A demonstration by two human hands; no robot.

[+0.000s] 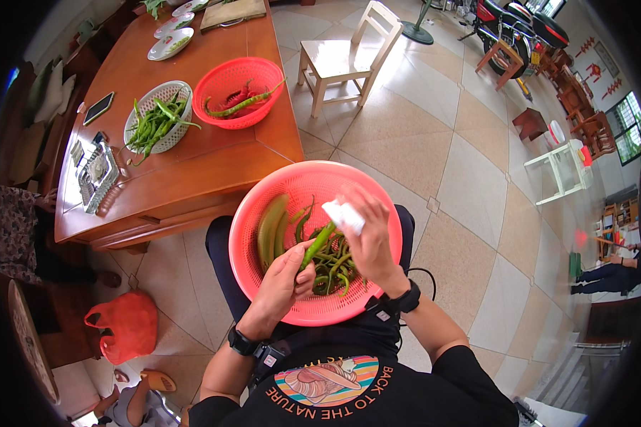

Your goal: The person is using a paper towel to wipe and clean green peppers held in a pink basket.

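A large pink plastic colander rests on the lap, holding several green chili peppers and long, pale green gourd-like vegetables along its left side. Above it, my left hand grips the lower end of a long green pepper. My right hand, partly blurred, holds a white tissue or cloth against the upper end of that pepper.
On the wooden table stand a white basket of green peppers, a red basket with peppers, a glass tray and a phone. A red plastic bag lies on the floor. A wooden chair stands beyond. Other people are at the sides.
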